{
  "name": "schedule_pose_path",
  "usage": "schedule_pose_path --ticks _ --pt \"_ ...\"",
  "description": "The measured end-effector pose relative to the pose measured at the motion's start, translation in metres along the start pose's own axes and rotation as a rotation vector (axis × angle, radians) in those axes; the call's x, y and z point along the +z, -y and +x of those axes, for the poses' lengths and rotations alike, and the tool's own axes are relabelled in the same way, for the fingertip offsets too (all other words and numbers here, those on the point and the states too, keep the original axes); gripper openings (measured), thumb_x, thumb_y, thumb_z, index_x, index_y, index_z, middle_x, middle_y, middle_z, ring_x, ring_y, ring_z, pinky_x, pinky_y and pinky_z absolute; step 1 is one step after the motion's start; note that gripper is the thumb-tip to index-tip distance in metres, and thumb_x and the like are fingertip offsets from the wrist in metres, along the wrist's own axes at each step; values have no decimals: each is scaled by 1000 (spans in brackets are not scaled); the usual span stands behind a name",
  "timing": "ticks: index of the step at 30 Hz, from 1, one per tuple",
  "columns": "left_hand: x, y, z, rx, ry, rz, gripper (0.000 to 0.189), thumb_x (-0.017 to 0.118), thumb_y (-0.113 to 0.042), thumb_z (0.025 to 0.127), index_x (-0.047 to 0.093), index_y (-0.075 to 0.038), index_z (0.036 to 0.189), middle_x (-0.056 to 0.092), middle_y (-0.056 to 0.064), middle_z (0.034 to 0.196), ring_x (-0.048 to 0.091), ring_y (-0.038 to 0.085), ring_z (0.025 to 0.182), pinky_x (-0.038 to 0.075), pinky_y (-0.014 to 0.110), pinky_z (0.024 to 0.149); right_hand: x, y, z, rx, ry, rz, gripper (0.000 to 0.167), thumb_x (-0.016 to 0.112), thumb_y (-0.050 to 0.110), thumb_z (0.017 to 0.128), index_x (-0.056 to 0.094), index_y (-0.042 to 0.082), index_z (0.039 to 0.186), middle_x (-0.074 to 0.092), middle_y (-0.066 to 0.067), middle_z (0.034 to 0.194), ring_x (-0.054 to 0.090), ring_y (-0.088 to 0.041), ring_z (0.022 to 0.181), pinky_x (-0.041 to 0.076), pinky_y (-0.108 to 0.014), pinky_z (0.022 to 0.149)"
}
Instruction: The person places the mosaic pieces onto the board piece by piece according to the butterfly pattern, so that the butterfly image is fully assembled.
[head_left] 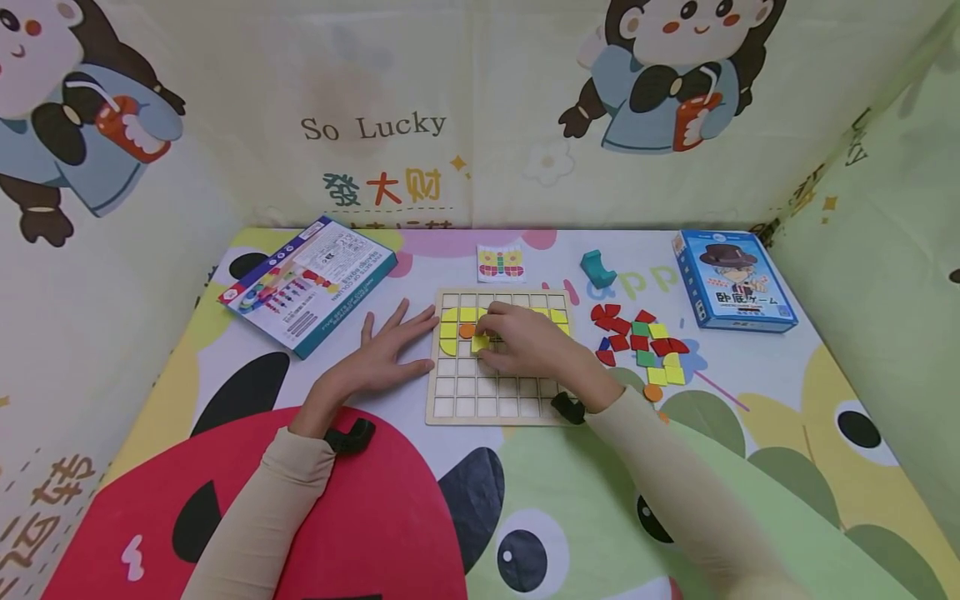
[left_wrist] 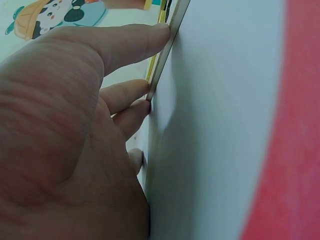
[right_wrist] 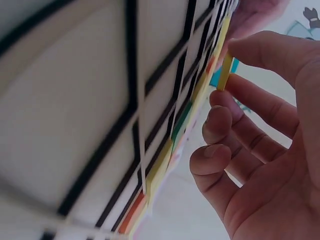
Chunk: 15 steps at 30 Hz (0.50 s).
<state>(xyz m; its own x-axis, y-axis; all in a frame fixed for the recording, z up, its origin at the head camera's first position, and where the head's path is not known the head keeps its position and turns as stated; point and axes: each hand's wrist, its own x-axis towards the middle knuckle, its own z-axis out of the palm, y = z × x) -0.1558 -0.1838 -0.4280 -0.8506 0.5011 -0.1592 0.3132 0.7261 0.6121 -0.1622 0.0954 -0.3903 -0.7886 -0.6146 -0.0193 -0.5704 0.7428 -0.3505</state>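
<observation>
Patterned desk [head_left: 360,517]; right grip [head_left: 517,335] pinches yellow tile [head_left: 480,344]; left grip [head_left: 384,354], spread, touches grid board [head_left: 502,421]; tile best lowered flat.

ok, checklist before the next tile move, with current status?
1. Left hand touching the grid board: ok, fingertips and thumb at its left edge.
2. Yellow tile pinched by the right hand: ok, between thumb and finger.
3. Tile seated flat in a cell: not ok, it is in the fingers.
4. Target cell free: cannot tell, hand and tile block the view.
5. Butterfly card uncovered: ok, behind the board.
6. Loose yellow pieces available: ok, right of the board.
</observation>
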Motion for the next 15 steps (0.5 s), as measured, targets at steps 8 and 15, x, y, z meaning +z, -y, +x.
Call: schedule_pose_path --ticks 8,15 --pt "0 -1 -1 1 2 10 80 69 -42 99 33 -24 168 21 -1 180 -8 34 169 -22 72 124 6 10 12 6 43 -8 35 75 30 97 76 14 128 70 -4 119 64 -16 91 60 -31 85" --pt "0 0 -1 12 -3 14 80 69 -42 99 34 -23 168 22 1 180 -8 36 169 -21 74 124 9 11 14 -6 38 -29 35 76 30 98 76 14 128 70 -3 118 65 -15 91 60 -31 85"
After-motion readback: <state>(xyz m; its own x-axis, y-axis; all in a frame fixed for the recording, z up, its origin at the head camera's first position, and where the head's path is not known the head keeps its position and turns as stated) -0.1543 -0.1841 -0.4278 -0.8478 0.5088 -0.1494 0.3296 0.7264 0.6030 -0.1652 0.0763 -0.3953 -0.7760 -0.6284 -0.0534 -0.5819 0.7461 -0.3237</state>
